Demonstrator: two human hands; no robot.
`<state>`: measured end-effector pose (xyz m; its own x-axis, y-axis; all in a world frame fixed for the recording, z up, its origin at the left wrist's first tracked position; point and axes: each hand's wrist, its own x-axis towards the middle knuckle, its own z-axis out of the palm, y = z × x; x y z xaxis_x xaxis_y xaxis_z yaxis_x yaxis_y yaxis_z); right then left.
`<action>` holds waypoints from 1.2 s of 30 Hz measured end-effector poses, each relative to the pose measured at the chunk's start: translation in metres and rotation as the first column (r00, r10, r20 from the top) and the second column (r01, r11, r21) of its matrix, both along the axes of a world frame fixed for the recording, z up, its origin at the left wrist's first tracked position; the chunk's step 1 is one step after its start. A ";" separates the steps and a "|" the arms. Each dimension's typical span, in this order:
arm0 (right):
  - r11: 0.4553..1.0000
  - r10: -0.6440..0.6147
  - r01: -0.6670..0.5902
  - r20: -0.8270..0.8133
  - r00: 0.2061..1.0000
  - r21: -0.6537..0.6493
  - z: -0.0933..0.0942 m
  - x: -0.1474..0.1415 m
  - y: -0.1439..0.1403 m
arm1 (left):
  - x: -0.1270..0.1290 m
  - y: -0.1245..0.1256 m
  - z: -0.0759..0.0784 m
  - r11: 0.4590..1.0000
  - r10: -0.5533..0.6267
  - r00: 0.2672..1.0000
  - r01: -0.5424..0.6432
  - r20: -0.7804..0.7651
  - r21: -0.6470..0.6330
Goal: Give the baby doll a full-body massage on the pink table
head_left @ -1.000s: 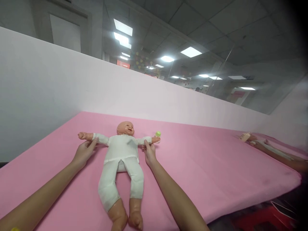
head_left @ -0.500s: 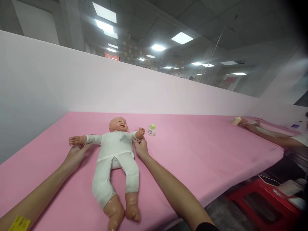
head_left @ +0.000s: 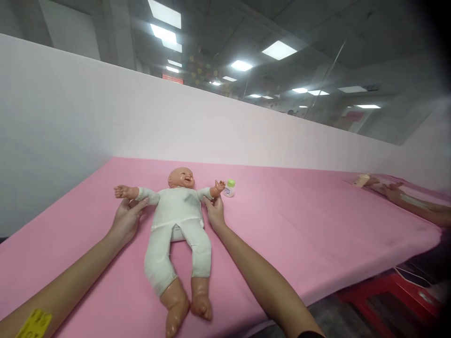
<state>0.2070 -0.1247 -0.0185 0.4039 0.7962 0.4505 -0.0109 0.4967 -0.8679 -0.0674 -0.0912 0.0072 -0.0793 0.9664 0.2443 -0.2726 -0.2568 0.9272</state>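
Doll [head_left: 178,220] on back, centre of pink bench [head_left: 317,225], long axis near-far, head far, arms spread left-right. Left hand [head_left: 126,221] pinching doll's left-side sleeve; right hand [head_left: 214,212] pinching right-side forearm. Both equally near. Small bottle [head_left: 230,188] just beyond right hand.

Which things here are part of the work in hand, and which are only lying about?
In hand:
- baby doll in white suit
- left hand at its arm
- right hand at its other arm

Lying about:
- small green-capped bottle
- pink table cover
- another person's arm, far right
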 end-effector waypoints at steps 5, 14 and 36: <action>1.000 0.023 -0.019 0.209 0.978 -0.019 0.004 -0.007 -0.009 | 0.014 -0.006 -0.003 0.978 0.181 0.977 -0.167 -0.111 0.126; 0.969 -0.033 -0.129 0.632 0.774 0.209 0.006 -0.006 -0.014 | 0.018 -0.007 -0.008 0.884 0.329 0.615 0.066 -0.717 0.463; 0.977 0.182 -0.191 -0.102 0.978 -0.092 -0.004 0.003 0.000 | 0.001 0.000 -0.015 0.982 0.187 0.876 -0.174 -0.445 0.070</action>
